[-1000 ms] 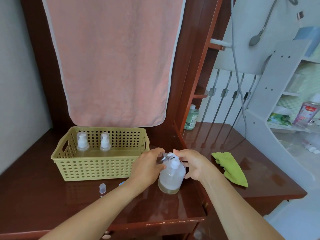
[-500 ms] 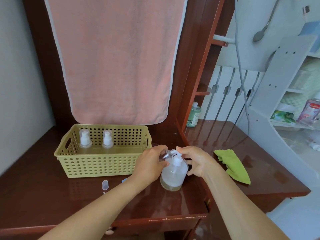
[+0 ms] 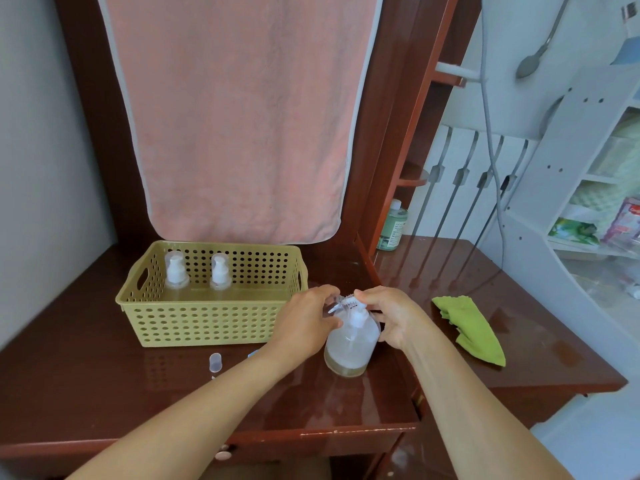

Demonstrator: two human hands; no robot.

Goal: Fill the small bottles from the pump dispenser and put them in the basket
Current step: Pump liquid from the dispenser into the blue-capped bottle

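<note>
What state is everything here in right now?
Pump dispenser: upright, nearly empty.
Basket: holds both small bottles.
Left small bottle: upright, capped.
Right small bottle: upright, capped.
Loose cap: standing upright.
Green cloth: crumpled.
Pink towel: hanging.
Right hand: gripping the pump head.
Left hand: curled by the spout, contents hidden.

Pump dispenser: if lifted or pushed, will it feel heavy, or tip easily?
Probably light: the pump dispenser holds only a thin bottom layer of liquid. Pushed near the top it may tip; on the glossy table it could slide.
</note>
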